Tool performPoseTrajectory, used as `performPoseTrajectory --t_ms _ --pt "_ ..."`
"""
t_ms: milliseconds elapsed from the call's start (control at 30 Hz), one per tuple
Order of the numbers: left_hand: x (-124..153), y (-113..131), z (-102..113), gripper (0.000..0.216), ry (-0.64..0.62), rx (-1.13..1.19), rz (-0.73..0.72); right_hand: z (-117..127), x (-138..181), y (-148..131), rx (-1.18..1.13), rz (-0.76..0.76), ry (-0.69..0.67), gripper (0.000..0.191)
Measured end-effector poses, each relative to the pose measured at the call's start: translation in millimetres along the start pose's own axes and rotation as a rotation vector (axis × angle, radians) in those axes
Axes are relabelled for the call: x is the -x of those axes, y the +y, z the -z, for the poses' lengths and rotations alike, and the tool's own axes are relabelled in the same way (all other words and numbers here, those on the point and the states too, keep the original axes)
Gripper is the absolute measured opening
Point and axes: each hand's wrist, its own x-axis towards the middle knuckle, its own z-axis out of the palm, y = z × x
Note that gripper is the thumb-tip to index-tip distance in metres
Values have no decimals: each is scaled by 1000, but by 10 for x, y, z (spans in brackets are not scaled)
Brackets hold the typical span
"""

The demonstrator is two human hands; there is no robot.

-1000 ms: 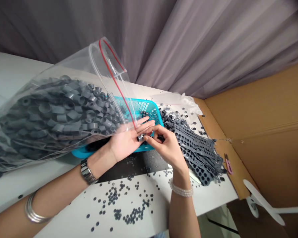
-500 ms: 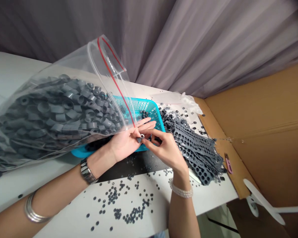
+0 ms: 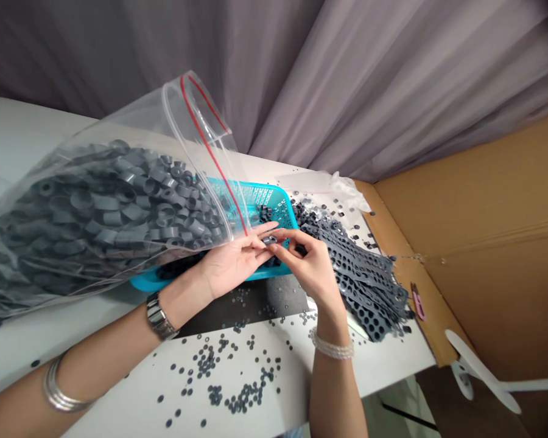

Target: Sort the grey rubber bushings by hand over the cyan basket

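Between both hands is a small dark grey ring-shaped piece [image 3: 269,240]. My left hand [image 3: 235,258], palm up, pinches it from the left with thumb and fingers. From the right, my right hand [image 3: 308,258] pinches the same piece between thumb and forefinger. Both hands are over the front of a blue perforated basket [image 3: 288,210] with dark pieces inside. A large clear zip bag [image 3: 132,121], full of grey plastic rings [image 3: 132,207], lies over the basket's left part, its red-striped mouth just behind my left hand.
Dark perforated rubber strips [image 3: 360,261] are heaped right of the basket. Small dark discs [image 3: 246,395] lie scattered across the white table [image 3: 119,407]. Pink-handled snips [image 3: 418,302] rest on cardboard [image 3: 484,219] at the right. A grey curtain [image 3: 347,79] hangs behind.
Both hands have shifted slightly up with the ring-shaped piece, which has turned and now lies between the fingertips of both hands. The bag's mouth has sunk a little.
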Motion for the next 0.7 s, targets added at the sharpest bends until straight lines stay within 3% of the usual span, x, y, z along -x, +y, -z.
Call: performPoseTrajectory --t_ms 267,533,700 --pt "-15 -3 29 57 -42 58 2 39 -34 129 -476 -225 -76 24" --pt "-27 -4 35 57 -64 89 -4 89 -43 117 -971 -334 -147 16" --pt "-29 3 45 57 -89 88 5 97 -49 88 -1128 -351 -171 11"
